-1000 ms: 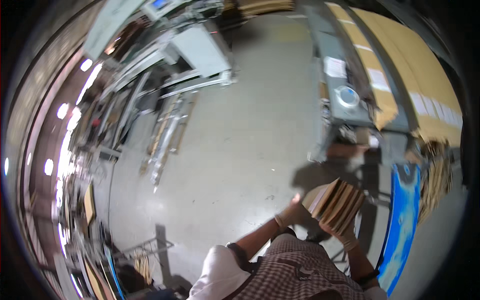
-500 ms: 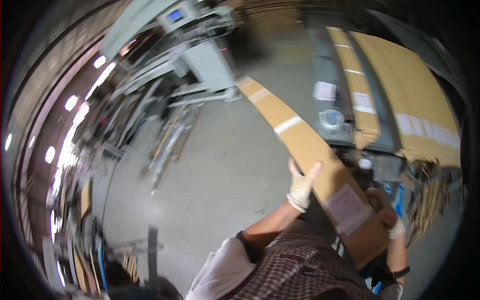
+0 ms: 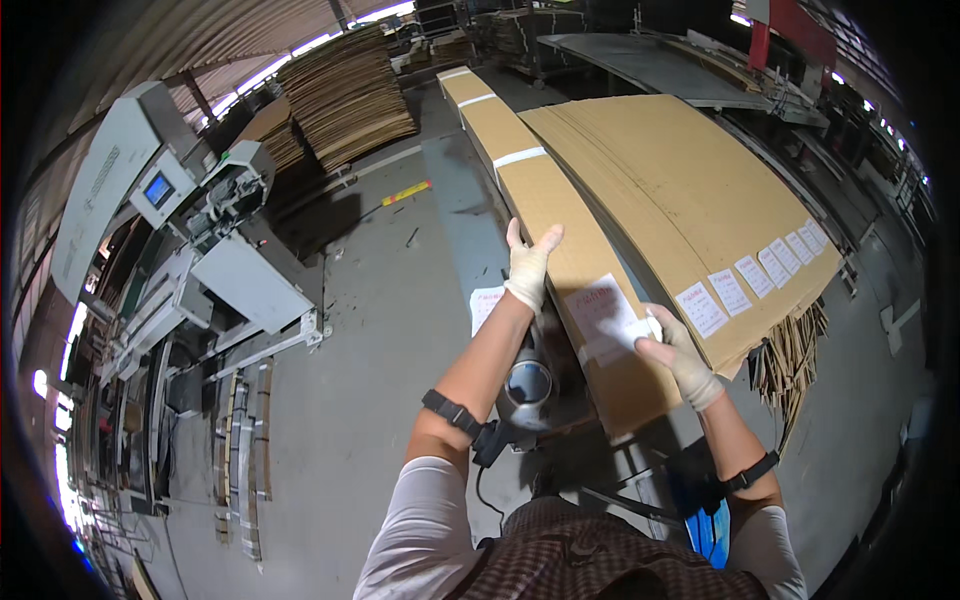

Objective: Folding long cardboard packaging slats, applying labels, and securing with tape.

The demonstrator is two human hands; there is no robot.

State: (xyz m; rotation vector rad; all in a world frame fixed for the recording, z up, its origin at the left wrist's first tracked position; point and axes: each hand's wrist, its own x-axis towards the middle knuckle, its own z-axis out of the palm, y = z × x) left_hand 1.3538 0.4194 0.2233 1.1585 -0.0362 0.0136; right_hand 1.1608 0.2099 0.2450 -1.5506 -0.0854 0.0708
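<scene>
A long, narrow cardboard bundle (image 3: 555, 205) with white bands around it stretches away in front of me. My left hand (image 3: 528, 268), in a pale glove, grips its left edge, thumb toward the top face. At its near right edge is my right hand (image 3: 682, 358), also gloved, with its thumb by the printed white label (image 3: 598, 310) and its fingers partly hidden. Just right of the bundle lies a broad stack of cardboard sheets (image 3: 650, 170) with several labels along its near edge. A round, clear-topped object (image 3: 528, 383) sits below my left forearm.
On the left stands a grey machine (image 3: 255, 280) with a small screen. Tall cardboard stacks (image 3: 345, 95) rise behind it. Strapped lengths (image 3: 240, 460) lie on the floor at left. Cardboard strips (image 3: 790, 365) hang by the broad stack's near corner. A grey table (image 3: 650, 65) stands farther back.
The bundle has swung from a slant over the floor to lie beside the broad cardboard stack. My view has turned right, and my right hand shows more plainly.
</scene>
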